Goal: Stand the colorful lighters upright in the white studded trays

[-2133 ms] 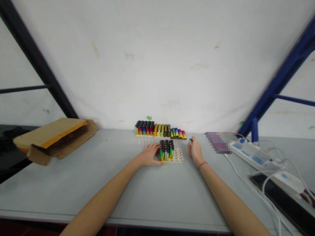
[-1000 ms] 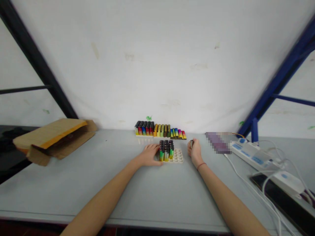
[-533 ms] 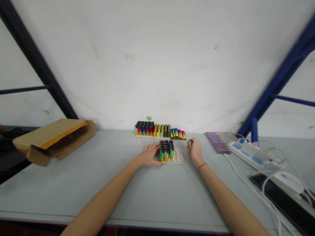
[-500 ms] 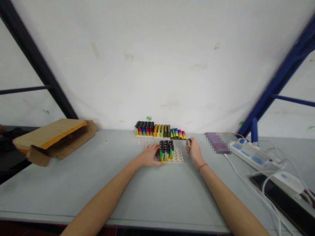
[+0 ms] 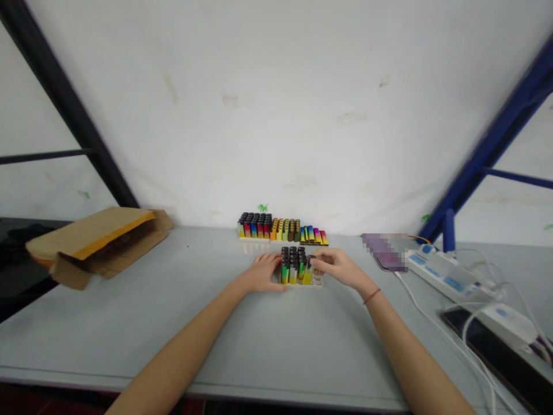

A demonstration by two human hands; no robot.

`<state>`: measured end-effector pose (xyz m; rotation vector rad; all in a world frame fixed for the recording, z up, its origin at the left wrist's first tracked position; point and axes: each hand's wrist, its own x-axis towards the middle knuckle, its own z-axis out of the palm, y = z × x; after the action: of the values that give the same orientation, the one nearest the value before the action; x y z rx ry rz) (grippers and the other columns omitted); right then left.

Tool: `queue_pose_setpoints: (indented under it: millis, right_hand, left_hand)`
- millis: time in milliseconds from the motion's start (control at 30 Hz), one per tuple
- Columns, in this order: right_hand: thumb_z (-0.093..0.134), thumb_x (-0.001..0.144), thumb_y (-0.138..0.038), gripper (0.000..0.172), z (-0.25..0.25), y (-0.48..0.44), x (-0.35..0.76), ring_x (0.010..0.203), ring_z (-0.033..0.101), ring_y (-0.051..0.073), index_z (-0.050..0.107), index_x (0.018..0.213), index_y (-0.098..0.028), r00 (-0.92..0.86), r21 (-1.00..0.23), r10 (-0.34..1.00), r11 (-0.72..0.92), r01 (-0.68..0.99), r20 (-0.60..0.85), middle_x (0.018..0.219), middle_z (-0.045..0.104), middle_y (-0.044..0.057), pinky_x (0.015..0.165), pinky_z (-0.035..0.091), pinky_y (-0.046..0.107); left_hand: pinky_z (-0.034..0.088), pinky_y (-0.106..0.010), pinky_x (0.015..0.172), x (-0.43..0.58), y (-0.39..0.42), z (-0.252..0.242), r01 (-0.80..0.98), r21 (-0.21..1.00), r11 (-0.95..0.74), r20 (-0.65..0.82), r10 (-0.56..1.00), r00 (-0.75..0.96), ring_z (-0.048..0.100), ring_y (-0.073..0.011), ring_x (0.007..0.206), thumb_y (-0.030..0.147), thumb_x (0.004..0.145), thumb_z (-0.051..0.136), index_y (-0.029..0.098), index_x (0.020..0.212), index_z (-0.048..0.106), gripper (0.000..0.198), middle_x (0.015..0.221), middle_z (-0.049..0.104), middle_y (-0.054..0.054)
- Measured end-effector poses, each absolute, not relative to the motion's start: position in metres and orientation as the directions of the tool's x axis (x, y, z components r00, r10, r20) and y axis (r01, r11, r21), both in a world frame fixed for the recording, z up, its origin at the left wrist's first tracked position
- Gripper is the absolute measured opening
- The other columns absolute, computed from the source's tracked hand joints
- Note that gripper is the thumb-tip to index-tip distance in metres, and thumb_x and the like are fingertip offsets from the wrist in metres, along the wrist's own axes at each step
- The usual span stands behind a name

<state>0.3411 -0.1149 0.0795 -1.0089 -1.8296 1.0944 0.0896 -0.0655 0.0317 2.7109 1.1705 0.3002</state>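
Observation:
A pale tray [image 5: 318, 282] with round holes stands in the middle of the table, with several black-topped lighters [image 5: 293, 266] upright in its left and middle rows. My left hand [image 5: 262, 273] grips the tray's left end, thumb along the front edge and fingers towards the back. Between the thumb and fingers of my right hand [image 5: 337, 266] is a yellow lighter [image 5: 307, 275] with a dark top, slightly tilted over the tray's right part. Whether its lower end sits in a hole cannot be made out.
By the wall stand black-topped lighters [image 5: 254, 226] and yellow and brown ones [image 5: 285, 229]; colourful lighters [image 5: 314, 234] lie beside them. An opened cardboard box [image 5: 97, 239] is at left. At right are a blurred purple object [image 5: 386, 253], a power strip [image 5: 458, 282], cables and a dark phone [image 5: 496, 354].
My right hand has moved left from beside the tray to over its right part, bringing the yellow lighter with it. My left hand stays at the tray's left end.

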Motion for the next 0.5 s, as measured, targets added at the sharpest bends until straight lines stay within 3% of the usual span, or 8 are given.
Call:
queue_pose_setpoints:
  millis: [200, 400, 500]
  right_hand:
    - [0.067, 0.077, -0.042, 0.028, 0.071, -0.113, 0.34, 0.072, 0.064, 0.016, 0.065, 0.089, -0.016, -0.4, -0.943, 0.899, 0.271, 0.19, 0.178, 0.082, 0.068, 0.004, 0.068, 0.051, 0.028]
    - [0.067, 0.077, -0.041, 0.026, 0.076, -0.117, 0.338, 0.068, 0.062, 0.016, 0.064, 0.087, -0.017, -0.418, -0.894, 0.885, 0.342, 0.29, 0.203, 0.077, 0.067, 0.003, 0.063, 0.049, 0.026]
    - [0.058, 0.084, -0.043, 0.025, 0.078, -0.111, 0.348, 0.073, 0.063, 0.017, 0.064, 0.085, -0.018, -0.344, -0.869, 0.896, 0.389, 0.304, 0.281, 0.08, 0.068, 0.004, 0.068, 0.05, 0.028]
  left_hand:
    - [0.029, -0.047, 0.106, 0.091, -0.068, 0.035, 0.703, 0.23, -0.674, 0.117, 0.736, 0.667, 0.044, -0.0351, 0.123, 0.054, 0.069, 0.07, 0.014, 0.129, 0.048, 0.076, 0.135, 0.048, -0.016]
    - [0.029, -0.047, 0.107, 0.091, -0.069, 0.035, 0.697, 0.245, -0.674, 0.117, 0.735, 0.668, 0.043, -0.0356, 0.124, 0.055, 0.069, 0.069, 0.014, 0.13, 0.047, 0.076, 0.136, 0.048, -0.016]
    - [0.028, -0.048, 0.107, 0.09, -0.067, 0.032, 0.697, 0.247, -0.673, 0.119, 0.735, 0.668, 0.043, -0.036, 0.124, 0.056, 0.069, 0.069, 0.017, 0.131, 0.047, 0.077, 0.137, 0.047, -0.014]
